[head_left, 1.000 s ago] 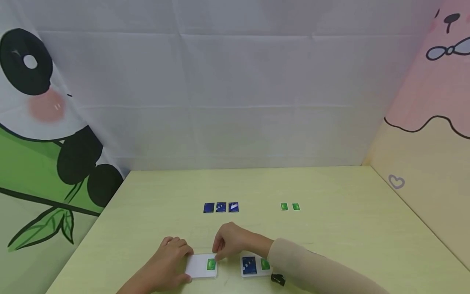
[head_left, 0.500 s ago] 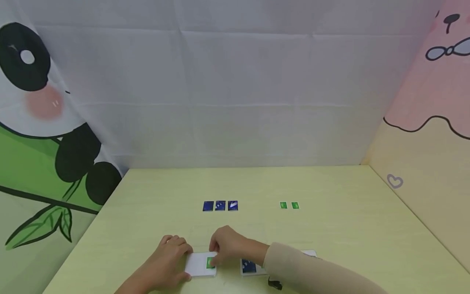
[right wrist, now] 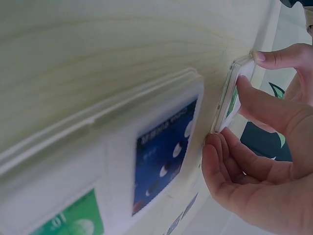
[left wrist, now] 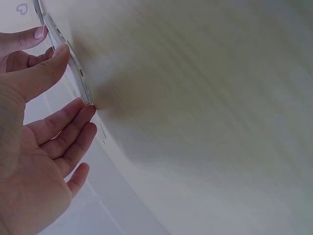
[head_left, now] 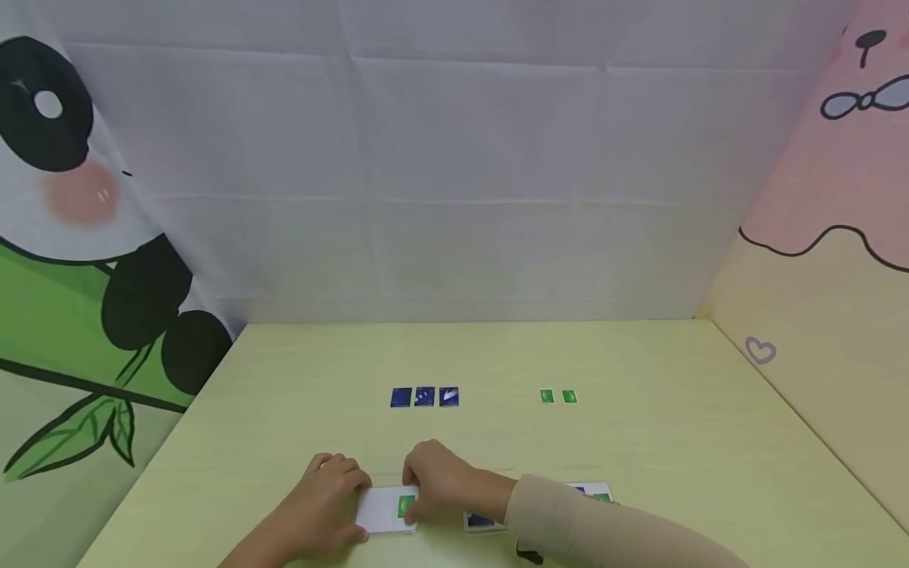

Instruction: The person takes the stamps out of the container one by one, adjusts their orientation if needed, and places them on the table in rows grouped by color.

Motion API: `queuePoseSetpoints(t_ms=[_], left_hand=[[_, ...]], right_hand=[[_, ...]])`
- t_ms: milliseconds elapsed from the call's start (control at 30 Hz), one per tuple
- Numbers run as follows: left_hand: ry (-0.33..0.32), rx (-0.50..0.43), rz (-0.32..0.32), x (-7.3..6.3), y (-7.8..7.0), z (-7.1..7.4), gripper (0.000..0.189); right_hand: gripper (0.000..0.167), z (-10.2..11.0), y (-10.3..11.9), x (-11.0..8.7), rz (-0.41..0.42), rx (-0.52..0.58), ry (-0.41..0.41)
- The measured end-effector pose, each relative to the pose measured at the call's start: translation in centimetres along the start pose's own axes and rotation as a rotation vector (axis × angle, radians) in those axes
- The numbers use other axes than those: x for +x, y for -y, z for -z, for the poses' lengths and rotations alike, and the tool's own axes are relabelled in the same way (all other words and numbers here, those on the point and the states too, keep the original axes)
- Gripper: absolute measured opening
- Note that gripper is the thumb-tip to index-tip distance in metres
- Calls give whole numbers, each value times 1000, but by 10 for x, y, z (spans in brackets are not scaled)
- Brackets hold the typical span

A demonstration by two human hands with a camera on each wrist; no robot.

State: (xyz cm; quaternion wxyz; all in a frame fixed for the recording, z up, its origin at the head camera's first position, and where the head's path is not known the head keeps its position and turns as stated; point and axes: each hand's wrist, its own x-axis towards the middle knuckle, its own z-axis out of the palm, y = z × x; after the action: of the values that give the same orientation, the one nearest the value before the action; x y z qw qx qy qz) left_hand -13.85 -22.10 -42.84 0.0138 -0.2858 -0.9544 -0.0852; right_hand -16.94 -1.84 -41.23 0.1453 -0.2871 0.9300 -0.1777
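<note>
Left hand (head_left: 323,505), fingers and thumb apart, grips a white case (head_left: 379,510) at the lower centre of the head view; right hand (head_left: 442,480), fingers curled, pinches its right end, thumb on a green sticker (head_left: 405,506). Three blue cards (head_left: 424,397) lie on the counter (head_left: 639,426) below the frame's middle.

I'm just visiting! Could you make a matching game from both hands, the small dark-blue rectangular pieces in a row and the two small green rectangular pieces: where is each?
Things:
1. Left hand
2. Right hand
3. Three dark-blue rectangular pieces
4. Two green rectangular pieces

Places, in the head view:
A. At the flat white rectangular block, end with the green picture
B. Pale yellow table, right-hand far group
C. At the block's plain end
D. Table, left-hand far group

Pairs: 1-C, 2-A, 3-D, 4-B
</note>
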Motion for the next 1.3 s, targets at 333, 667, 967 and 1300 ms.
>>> queuePoseSetpoints(t_ms=[333, 667, 967, 1300], left_hand=[[3, -4, 8, 1, -1, 1, 49], [18, -3, 9, 1, 0, 2, 49], [2, 7, 11, 1, -2, 2, 49], [-9, 24, 11, 0, -3, 0, 49]], right_hand=[[25, -1, -3, 1, 8, 36, -25], [19, -2, -3, 2, -9, 74, -32], [16, -4, -5, 3, 4, 79, -50], [20, -4, -7, 2, 31, 97, -87]])
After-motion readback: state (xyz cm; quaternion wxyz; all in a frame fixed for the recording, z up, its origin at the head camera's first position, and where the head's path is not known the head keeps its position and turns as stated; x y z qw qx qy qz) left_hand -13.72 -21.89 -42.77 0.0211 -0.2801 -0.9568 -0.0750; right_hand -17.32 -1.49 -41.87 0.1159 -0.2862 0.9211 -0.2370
